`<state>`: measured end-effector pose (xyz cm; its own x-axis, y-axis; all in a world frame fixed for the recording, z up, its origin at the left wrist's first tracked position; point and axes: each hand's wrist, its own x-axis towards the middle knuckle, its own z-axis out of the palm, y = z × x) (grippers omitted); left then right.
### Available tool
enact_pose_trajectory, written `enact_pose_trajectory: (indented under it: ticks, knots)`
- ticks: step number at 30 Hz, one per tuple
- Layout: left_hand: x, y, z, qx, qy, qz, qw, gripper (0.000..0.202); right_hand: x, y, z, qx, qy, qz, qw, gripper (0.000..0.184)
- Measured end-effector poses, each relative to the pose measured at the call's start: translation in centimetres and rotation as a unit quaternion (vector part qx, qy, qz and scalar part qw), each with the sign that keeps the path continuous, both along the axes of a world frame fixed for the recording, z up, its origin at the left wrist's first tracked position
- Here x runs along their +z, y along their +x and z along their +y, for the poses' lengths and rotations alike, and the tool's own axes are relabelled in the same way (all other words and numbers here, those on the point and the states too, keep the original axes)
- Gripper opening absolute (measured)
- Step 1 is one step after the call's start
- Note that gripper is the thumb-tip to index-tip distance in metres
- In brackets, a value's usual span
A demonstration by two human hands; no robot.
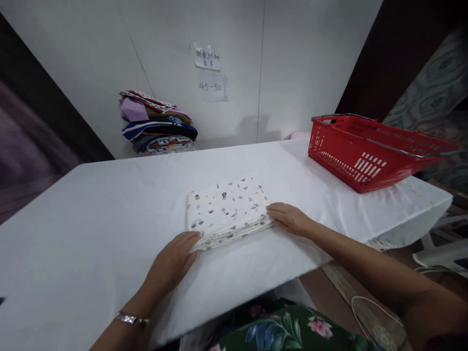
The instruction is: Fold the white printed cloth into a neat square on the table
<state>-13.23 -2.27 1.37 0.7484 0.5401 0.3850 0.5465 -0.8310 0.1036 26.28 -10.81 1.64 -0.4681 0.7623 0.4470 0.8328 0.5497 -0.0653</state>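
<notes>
A white folded cloth [228, 207] with small scattered prints lies flat on the white-covered table in front of me, its stacked layers showing along the near edge. My left hand [179, 253] pinches its near left corner, fingers on top and thumb lower down. At the near right corner, my right hand [288, 218] is closed on the edge with its fingers together; part of its grip is hidden. Both hands touch the cloth at the same time.
A red plastic basket [373, 165] with metal handles stands at the table's right end. Behind the far edge is a pile of folded fabrics [159, 124]. Two paper notes [213, 87] hang on the wall. The white tablecloth [91, 234] drapes over the near edge.
</notes>
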Motion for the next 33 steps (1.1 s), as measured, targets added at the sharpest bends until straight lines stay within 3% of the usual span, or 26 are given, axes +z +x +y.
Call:
enact_pose_trajectory:
  ticks: [5,13,20,26,30,33]
  knots:
    - [-1.1,-0.4,-0.5,0.005,0.029,-0.002,1.000,0.031,-0.6,0.3,-0.8,0.007,-0.008,-0.018,1.000,0.037]
    - [-0.6,-0.1,-0.9,0.007,0.088,0.002,0.996,0.036,-1.4,0.9,-0.7,0.011,-0.007,-0.030,0.999,0.049]
    - [0.1,0.4,-0.6,-0.003,0.078,-0.001,0.997,0.028,-1.5,1.1,-0.4,0.037,0.003,-0.024,0.999,0.055]
    - [0.9,0.2,0.0,-0.025,0.029,-0.014,0.999,0.027,-0.4,1.1,0.4,0.064,-0.006,0.034,0.997,0.059]
    - [2.0,0.1,0.6,-0.006,-0.009,-0.046,0.999,0.026,1.4,1.2,1.1,0.024,-0.056,0.095,0.994,0.050]
    - [3.7,0.3,1.7,0.013,-0.039,-0.086,0.995,0.026,3.3,1.4,2.2,-0.002,-0.089,0.156,0.984,0.041]
